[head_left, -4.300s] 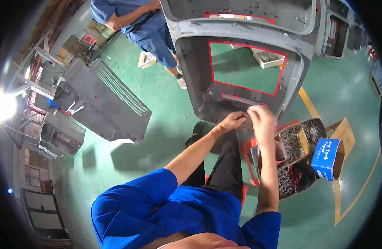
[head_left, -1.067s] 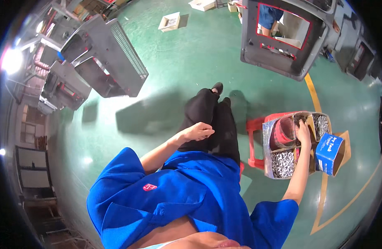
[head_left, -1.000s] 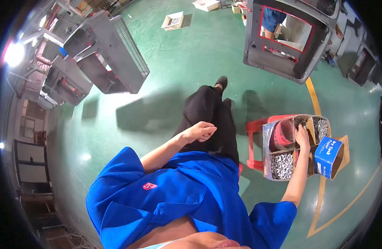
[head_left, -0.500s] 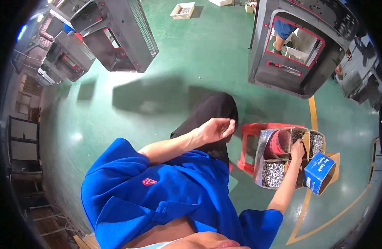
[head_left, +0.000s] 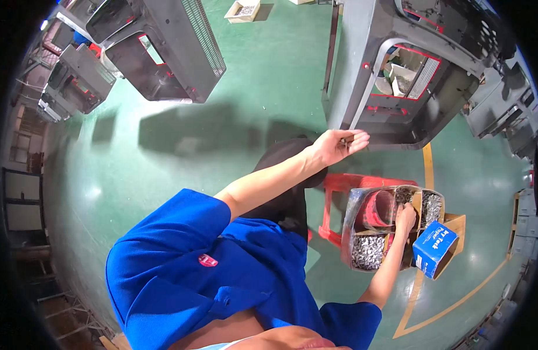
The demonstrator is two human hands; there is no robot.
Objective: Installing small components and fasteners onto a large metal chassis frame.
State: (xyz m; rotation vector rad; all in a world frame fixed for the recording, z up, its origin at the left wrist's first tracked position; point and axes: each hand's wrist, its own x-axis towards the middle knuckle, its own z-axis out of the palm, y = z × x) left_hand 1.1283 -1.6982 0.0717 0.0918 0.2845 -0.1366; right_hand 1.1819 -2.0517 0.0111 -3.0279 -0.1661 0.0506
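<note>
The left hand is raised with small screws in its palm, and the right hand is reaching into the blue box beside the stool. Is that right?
Not quite. In the head view the right hand reaches into the divided cardboard box of screws on the red stool, not the blue box, which sits apart, to its right. The left hand is indeed raised with small dark parts, seemingly screws, in its palm.

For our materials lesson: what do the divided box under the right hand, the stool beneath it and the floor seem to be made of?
Box: likely cardboard, matt brown flaps and thin bent walls. Stool: probably moulded plastic, uniform glossy red. Floor: looks like painted or coated concrete, smooth green with soft glare. The right hand reaches into the box.
</note>
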